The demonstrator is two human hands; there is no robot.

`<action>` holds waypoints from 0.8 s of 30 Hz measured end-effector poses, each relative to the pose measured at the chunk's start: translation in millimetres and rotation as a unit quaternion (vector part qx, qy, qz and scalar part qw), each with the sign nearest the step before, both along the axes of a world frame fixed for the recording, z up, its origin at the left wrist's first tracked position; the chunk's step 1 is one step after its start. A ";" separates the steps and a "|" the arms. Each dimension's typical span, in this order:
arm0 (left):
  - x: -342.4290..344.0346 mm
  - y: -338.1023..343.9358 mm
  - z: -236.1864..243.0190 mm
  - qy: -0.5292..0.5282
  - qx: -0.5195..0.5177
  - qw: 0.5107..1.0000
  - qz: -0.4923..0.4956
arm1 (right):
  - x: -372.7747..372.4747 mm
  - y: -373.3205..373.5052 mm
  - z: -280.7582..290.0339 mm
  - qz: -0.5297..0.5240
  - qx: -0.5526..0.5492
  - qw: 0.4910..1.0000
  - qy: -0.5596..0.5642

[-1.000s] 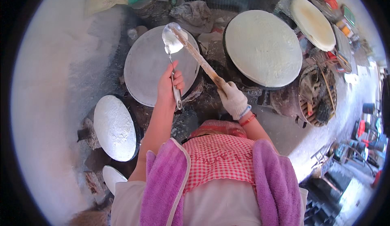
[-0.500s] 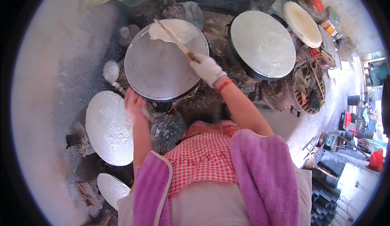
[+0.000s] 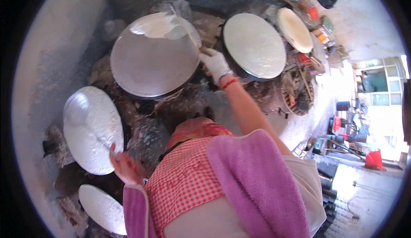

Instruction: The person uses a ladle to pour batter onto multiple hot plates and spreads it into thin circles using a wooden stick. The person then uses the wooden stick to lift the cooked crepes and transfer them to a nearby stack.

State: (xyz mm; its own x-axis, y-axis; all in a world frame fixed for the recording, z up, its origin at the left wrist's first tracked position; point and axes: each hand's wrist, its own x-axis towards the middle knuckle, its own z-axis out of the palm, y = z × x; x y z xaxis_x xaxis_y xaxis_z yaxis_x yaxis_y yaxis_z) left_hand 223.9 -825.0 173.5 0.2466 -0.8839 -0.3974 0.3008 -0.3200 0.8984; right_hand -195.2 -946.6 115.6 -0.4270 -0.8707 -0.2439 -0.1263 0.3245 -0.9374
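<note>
Batter (image 3: 152,25) lies as a wet white patch on the grey round griddle (image 3: 150,64), filling the area around twelve o'clock on that plate, while the rest of its surface shows bare. Taking the whole view as a dial, the griddle sits between ten and eleven o'clock.

My right hand (image 3: 215,63), in a pale glove, is near twelve o'clock, just off the griddle's edge. Its fingers are clenched around a thin wooden stick (image 3: 187,29), which slants up across the right part of the griddle toward the plate's twelve o'clock. Its far end is blurred, so I cannot tell how firmly it meets the batter.

My left hand (image 3: 126,167), bare, is near eight o'clock, its fingers wrapped round the handle of a ladle (image 3: 76,109). The bowl, smeared by motion, shows over a white-coated disc (image 3: 92,144) between eight and nine o'clock; whether it touches I cannot tell.

A smaller-looking white disc (image 3: 102,210) lies between seven and eight. Near one o'clock stands another griddle covered in white (image 3: 254,45), and beyond it a browned flat round (image 3: 295,30). A purple towel (image 3: 261,182) hangs over my checked apron (image 3: 188,163).
</note>
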 end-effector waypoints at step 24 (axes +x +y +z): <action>-112.9 74.7 -22.4 -0.154 -0.033 0.973 0.166 | -31.7 -81.4 35.1 0.221 0.022 0.960 -0.173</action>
